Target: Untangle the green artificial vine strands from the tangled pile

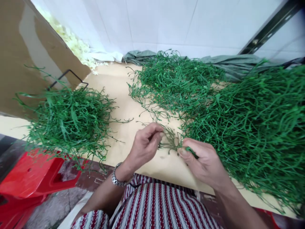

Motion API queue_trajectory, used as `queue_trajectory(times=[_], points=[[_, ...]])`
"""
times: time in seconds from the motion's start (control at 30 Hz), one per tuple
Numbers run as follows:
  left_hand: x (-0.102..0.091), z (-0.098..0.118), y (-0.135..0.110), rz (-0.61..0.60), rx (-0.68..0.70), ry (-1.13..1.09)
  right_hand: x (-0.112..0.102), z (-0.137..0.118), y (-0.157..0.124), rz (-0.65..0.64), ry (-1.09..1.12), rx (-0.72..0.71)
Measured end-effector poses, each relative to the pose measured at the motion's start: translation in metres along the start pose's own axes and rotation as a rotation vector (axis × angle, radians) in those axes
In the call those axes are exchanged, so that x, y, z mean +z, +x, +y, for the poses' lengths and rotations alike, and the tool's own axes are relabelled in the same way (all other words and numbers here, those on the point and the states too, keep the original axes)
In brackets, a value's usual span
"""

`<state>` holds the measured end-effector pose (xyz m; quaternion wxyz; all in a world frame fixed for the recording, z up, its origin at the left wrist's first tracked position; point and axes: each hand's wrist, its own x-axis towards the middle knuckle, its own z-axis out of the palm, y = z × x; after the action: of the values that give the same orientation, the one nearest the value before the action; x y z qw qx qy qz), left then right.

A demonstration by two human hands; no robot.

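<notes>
We're holding a small green stem bunch [170, 136] b/w our two hands, low over the near-middle of the pale table [109, 79]. Our R hand [202, 159] is pinching it narrowly, thumb vs. forefinger, at the right end, prob. so the loose stems aren't scattering. Our L hand [146, 141] is curling w/ thumb & forefinger close together at the bunch's left side; it's blurry there, so we can't tell if a stem is caught b/w the tips. Prob. we're keeping both hands close b/c the stems are so thin & springy.

The big right pile [259, 133] is spreading next to our R hand, prob. for easy reach, & is running into the far pile [176, 79]. The left pile [71, 121] is sitting apart, w/ bare tabletop b/w, prob. so the heaps aren't mixing; some of its stems are hanging over the near edge. Behind it a cardboard sheet [14, 57] is standing at far left, maybe screening off the pale shreds [71, 41] beyond. Grey-green cloth [228, 65] is lying bunched along the wall, poss. covering the gap. Below, at near left, a red stool [26, 175] is standing on the floor.
</notes>
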<state>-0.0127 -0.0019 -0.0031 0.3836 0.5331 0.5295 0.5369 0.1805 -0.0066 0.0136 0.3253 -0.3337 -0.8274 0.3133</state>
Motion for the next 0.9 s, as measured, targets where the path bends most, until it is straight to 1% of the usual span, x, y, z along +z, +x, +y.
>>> queue_trajectory(times=[0.03,0.1,0.2,0.27,0.33,0.4,0.47,0.53,0.63,0.73,0.9], points=[[0.001,0.0,0.001,-0.041,-0.031,-0.052,0.0,0.004,0.004,0.024,-0.021,-0.006],[0.003,0.0,0.002,-0.075,-0.105,-0.142,0.003,0.012,0.011,0.057,-0.054,-0.036],[0.004,-0.001,0.002,-0.109,-0.172,-0.248,0.012,0.018,0.018,0.046,-0.07,-0.061],[0.004,-0.003,0.002,-0.115,-0.183,-0.303,0.02,0.02,0.021,0.0,-0.093,-0.058],[0.004,-0.006,0.001,-0.113,-0.196,-0.329,0.025,0.021,0.022,-0.049,-0.172,-0.071],[0.002,-0.008,0.001,-0.118,-0.217,-0.339,0.025,0.02,0.021,-0.076,-0.271,-0.108],[0.0,-0.009,0.0,-0.112,-0.228,-0.347,0.022,0.018,0.021,-0.091,-0.32,-0.153],[-0.001,-0.01,0.001,-0.096,-0.226,-0.357,0.018,0.018,0.021,-0.104,-0.315,-0.17],[0.0,-0.009,0.0,-0.078,-0.222,-0.379,0.021,0.02,0.024,-0.101,-0.264,-0.107],[0.006,-0.008,-0.001,-0.019,-0.24,-0.426,0.034,0.022,0.029,-0.064,-0.193,-0.042],[0.018,-0.005,-0.005,0.196,-0.274,-0.539,0.057,0.018,0.035,0.078,-0.091,0.038]])
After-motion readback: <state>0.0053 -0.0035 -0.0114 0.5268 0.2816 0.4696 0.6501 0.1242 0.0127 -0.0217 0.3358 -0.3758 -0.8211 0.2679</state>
